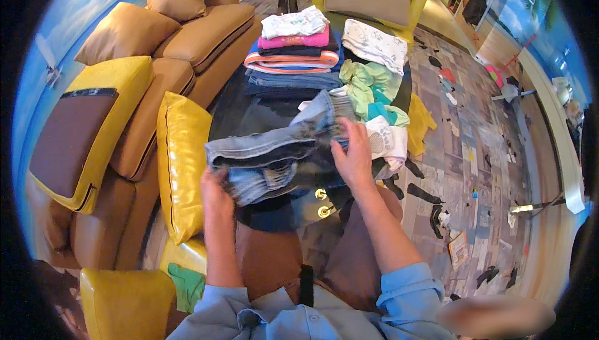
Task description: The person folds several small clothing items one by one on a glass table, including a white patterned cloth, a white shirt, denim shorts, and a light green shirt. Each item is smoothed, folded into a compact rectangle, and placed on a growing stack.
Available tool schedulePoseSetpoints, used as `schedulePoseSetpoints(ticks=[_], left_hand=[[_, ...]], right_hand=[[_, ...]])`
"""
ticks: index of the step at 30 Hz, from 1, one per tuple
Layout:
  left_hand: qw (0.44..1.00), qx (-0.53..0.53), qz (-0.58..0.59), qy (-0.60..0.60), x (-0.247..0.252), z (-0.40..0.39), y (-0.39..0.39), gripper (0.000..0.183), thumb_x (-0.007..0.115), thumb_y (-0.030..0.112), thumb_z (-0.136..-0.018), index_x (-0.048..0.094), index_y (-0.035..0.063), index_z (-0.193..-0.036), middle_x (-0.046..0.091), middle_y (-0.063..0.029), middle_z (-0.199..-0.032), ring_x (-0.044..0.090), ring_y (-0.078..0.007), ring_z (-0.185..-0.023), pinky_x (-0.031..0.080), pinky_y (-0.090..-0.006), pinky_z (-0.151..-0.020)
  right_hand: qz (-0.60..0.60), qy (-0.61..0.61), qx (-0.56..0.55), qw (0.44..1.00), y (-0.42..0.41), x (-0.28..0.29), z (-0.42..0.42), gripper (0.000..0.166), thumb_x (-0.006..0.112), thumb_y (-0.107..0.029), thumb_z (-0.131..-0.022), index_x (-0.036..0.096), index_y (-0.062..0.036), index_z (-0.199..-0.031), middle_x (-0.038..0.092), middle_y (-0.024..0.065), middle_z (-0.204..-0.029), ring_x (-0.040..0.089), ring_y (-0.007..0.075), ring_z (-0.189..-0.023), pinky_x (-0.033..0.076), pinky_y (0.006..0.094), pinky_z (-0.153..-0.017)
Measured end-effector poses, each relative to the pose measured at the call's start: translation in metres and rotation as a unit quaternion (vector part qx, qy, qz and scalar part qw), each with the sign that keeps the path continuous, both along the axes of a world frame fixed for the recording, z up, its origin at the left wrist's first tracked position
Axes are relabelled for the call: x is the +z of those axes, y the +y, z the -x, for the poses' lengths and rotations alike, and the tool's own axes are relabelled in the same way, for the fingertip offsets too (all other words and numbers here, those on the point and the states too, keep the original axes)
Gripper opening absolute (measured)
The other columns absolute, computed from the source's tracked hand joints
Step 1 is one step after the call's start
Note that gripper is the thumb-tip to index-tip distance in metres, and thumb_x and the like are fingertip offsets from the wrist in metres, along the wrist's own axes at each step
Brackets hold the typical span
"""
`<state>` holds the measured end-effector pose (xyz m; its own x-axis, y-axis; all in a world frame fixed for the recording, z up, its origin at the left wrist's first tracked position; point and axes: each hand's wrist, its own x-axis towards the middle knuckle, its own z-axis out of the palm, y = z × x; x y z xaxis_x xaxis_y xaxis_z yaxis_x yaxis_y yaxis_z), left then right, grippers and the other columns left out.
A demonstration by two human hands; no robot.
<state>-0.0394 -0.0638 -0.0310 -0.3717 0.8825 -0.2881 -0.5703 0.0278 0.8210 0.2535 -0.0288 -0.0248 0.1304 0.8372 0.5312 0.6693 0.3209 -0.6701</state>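
Observation:
A pair of blue denim jeans [262, 148] is stretched between my hands above a dark glass table [234, 110]. My left hand [219, 183] grips one end of the denim at the left. At its right part, my right hand [351, 153] touches the cloth with thumb and fingers apart; whether it grips the fabric cannot be told. Beyond the jeans stands a stack of folded clothes, with folded jeans [292, 80] low down, a pink garment [295, 39] higher and a white printed garment [295, 22] on top. Loose green clothes [362, 82] lie right of the jeans.
A brown sofa [206, 36] with cushions runs along the left, and a yellow cushion [185, 167] leans near my left arm. White printed cloth [374, 45] and a mustard garment [421, 122] are at the table's right. Socks [423, 193] and scraps litter the floor.

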Motion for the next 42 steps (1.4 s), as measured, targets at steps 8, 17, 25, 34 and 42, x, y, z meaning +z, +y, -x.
schedulePoseSetpoints(ticks=[8,17,25,34,42], left_hand=[[0.998,0.037,-0.060,-0.003,-0.022,0.097,-0.020,0.031,0.062,0.003,-0.085,0.060,0.0019,-0.117,0.067,-0.0112,-0.108,0.067,-0.0246,-0.093,0.056,-0.0391,-0.085],[0.977,0.105,0.040,0.181,-0.059,0.101,-0.028,0.054,0.073,0.004,-0.085,0.046,0.0077,-0.132,0.066,-0.0135,-0.104,0.066,-0.0211,-0.086,0.055,-0.0335,-0.071],[0.985,0.025,0.023,0.168,-0.033,0.084,-0.035,0.060,0.072,-0.003,-0.083,0.042,0.0079,-0.134,0.067,-0.0135,-0.107,0.066,-0.0203,-0.088,0.056,-0.0339,-0.073],[0.920,-0.063,-0.037,0.386,-0.011,0.022,-0.036,0.064,0.065,-0.012,-0.077,0.044,0.0085,-0.134,0.063,-0.0124,-0.111,0.064,-0.0210,-0.097,0.052,-0.0321,-0.083],[0.663,-0.026,-0.193,0.723,0.011,-0.039,-0.024,0.062,0.076,0.010,-0.077,0.050,0.0030,-0.133,0.050,-0.0217,-0.137,0.048,-0.0413,-0.126,0.038,-0.0485,-0.106]], right_hand=[[0.155,0.015,0.160,0.975,-0.015,-0.004,0.019,0.036,0.070,-0.013,-0.086,0.058,-0.0052,-0.120,0.061,0.0152,-0.101,0.065,0.0293,-0.085,0.053,0.0399,-0.078],[0.177,-0.153,0.091,0.968,-0.037,-0.007,0.039,0.055,0.075,-0.016,-0.081,0.053,-0.0105,-0.131,0.053,0.0153,-0.111,0.061,0.0345,-0.099,0.051,0.0420,-0.085],[0.216,0.024,0.139,0.966,-0.021,-0.011,0.030,0.049,0.065,-0.006,-0.074,0.059,-0.0118,-0.123,0.052,0.0061,-0.076,0.054,0.0174,-0.069,0.048,0.0318,-0.068],[0.178,0.159,0.018,0.971,-0.027,-0.008,-0.038,0.046,0.063,-0.002,-0.077,0.057,-0.0074,-0.123,0.056,0.0025,-0.079,0.053,0.0118,-0.069,0.047,0.0282,-0.064],[0.234,0.210,0.070,0.947,-0.032,-0.029,-0.060,0.061,0.073,-0.012,-0.082,0.048,-0.0025,-0.137,0.061,0.0065,-0.088,0.059,0.0135,-0.075,0.050,0.0295,-0.068]])
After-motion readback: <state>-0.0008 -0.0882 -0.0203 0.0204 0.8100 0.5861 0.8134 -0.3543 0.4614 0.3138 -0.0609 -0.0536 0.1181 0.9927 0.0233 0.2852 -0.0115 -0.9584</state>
